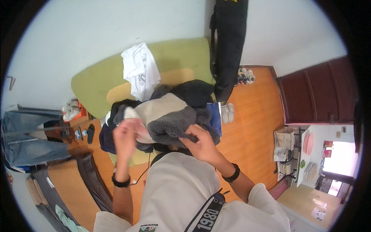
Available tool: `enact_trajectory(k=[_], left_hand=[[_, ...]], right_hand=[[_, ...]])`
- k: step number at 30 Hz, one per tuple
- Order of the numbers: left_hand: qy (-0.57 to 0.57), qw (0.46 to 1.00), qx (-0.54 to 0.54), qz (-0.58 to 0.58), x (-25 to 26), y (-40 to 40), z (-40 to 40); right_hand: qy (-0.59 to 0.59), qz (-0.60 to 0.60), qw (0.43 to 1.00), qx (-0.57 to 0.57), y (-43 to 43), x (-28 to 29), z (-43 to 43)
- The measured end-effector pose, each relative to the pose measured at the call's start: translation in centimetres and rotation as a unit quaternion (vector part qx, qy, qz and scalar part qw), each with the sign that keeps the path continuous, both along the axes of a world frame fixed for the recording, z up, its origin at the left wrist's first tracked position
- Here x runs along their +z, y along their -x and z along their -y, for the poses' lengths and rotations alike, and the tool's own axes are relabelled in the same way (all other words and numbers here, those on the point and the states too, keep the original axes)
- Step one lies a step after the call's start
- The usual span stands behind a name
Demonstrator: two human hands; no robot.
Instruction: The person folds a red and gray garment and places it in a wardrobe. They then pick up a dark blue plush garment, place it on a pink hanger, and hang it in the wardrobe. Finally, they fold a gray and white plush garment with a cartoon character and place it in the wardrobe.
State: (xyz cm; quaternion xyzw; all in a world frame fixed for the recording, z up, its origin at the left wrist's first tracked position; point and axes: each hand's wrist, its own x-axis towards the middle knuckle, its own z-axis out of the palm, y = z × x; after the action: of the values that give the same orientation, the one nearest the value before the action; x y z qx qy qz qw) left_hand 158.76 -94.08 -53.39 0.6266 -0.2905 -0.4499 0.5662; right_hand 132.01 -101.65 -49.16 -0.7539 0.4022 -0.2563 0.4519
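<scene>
A fleece garment with cream and dark grey panels lies bunched in front of me. My right hand pinches its dark grey edge between thumb and fingers. To the left, my left hand is blurred by motion beside a white and pinkish patch of cloth; whether it grips anything is not clear. Black clothing lies behind the fleece, and a navy garment is bunched at the left of the pile. A white printed T-shirt is draped over the backrest of the green sofa.
A tall black bag leans at the sofa's right end. Pale slippers sit on the wooden floor near a blue item. A black cable runs by my legs. Jeans hang at left; a dark door stands right.
</scene>
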Motion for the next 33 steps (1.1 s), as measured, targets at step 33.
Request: enact_trajectory(k=[33], left_hand=[[-0.169,0.949,-0.221,0.147,-7.7,6.1,0.8]], right_hand=[[-0.061,-0.087,0.994,-0.007,-0.2,-3.4,0.8]])
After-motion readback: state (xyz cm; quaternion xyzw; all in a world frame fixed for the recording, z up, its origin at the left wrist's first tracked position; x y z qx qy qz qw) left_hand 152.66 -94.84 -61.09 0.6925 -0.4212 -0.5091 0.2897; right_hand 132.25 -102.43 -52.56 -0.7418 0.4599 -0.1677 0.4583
